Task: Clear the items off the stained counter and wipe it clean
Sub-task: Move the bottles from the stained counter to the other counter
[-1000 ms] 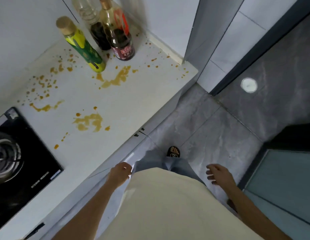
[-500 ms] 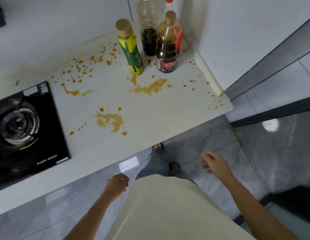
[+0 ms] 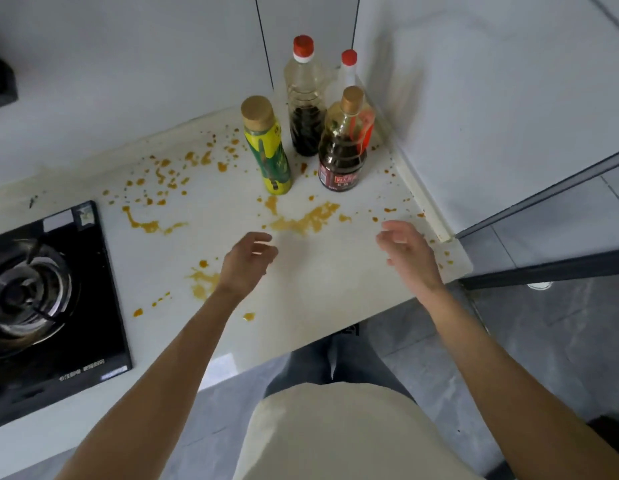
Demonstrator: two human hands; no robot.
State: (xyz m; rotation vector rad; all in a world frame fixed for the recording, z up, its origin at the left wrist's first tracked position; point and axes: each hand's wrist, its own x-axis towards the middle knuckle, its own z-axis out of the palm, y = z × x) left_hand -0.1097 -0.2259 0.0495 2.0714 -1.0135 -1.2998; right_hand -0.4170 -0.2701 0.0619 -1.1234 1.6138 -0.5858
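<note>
Stained white counter (image 3: 318, 282), smooth, splattered with orange-brown sauce; four bottles upright in its back right corner.
Yellow-green bottle (image 3: 270, 157), cork-coloured cap; clear plastic bottle (image 3: 306, 109), third-full of dark liquid; squat dark-sauce bottle (image 3: 342, 150); red-capped bottle (image 3: 348, 69) behind. Left hand (image 3: 247, 263) and right hand (image 3: 410, 252) hover apart, fingers relaxed, holding nothing.

A black gas hob (image 3: 41, 306) sits above grey floor tiles (image 3: 560, 341).

Gas stove (image 3: 41, 306) cut off at left edge; rearmost red-capped bottle (image 3: 348, 69) mostly hidden behind nearer bottles; labels unreadable.
</note>
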